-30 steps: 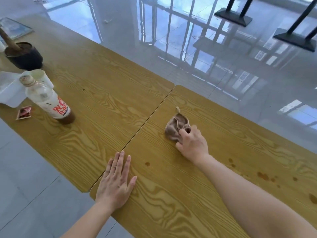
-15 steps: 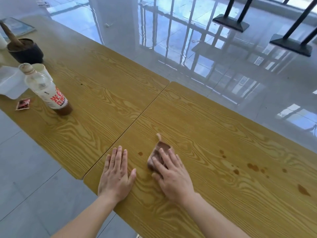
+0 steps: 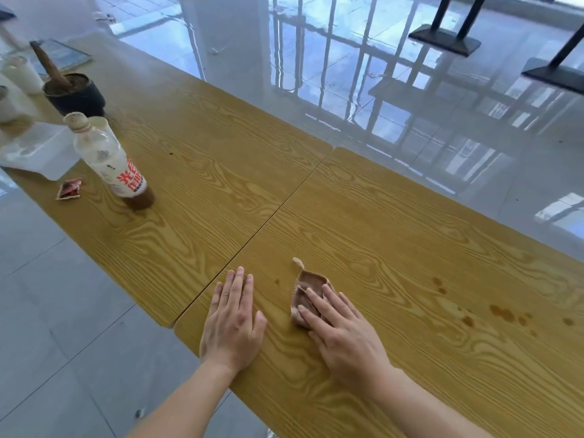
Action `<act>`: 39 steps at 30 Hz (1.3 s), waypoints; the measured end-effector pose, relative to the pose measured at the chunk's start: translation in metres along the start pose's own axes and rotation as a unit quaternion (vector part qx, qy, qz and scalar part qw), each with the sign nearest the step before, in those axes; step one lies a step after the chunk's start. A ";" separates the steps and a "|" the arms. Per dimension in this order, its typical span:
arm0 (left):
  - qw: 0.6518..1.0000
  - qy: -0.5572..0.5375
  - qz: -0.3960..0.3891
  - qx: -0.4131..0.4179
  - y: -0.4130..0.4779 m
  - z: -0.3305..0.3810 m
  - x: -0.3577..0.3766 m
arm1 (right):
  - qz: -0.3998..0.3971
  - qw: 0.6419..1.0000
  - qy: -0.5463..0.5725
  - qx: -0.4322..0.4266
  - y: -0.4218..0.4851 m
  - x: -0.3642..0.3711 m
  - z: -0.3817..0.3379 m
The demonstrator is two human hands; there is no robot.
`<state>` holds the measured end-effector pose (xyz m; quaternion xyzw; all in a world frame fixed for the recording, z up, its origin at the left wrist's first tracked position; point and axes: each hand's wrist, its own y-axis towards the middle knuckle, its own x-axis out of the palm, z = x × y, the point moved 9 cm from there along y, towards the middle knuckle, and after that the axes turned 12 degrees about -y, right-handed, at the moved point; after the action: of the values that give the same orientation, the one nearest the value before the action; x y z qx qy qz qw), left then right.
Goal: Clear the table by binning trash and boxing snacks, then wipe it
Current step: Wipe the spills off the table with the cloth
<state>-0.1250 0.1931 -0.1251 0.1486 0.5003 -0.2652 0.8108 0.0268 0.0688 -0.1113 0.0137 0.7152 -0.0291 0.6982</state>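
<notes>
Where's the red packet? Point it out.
In the head view, the red packet lies far left on the table, near its front edge, between the plastic container and the bottle.

Open wood lay all around the right-hand table [image 3: 395,232], while the bottle [image 3: 109,159], sachet [image 3: 69,189] and dark bowl [image 3: 76,94] crowded the far left.

Single head-worn view, angled forward and down, close over the wooden table [image 3: 395,222].

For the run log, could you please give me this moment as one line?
phase: wiping | right hand: flat, pressing brown cloth on table | left hand: flat, bracing | stains: remaining | bottle, red wrapper: uncleared
</notes>
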 end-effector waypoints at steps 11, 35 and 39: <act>1.000 -0.005 0.004 0.007 0.000 0.000 -0.002 | -0.024 0.999 0.040 -0.002 0.065 0.001 -0.035; 0.966 0.072 -0.141 0.205 -0.001 0.164 0.088 | 0.015 0.946 0.025 0.322 -0.114 -0.003 0.071; 0.966 0.049 -0.137 0.212 0.012 0.193 0.101 | 0.023 0.957 -0.001 0.288 -0.222 0.005 0.072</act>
<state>0.0598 0.0770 -0.1269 0.2596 0.4874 -0.4659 0.6914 0.0849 -0.1576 -0.1130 0.2310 0.6751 -0.2177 0.6659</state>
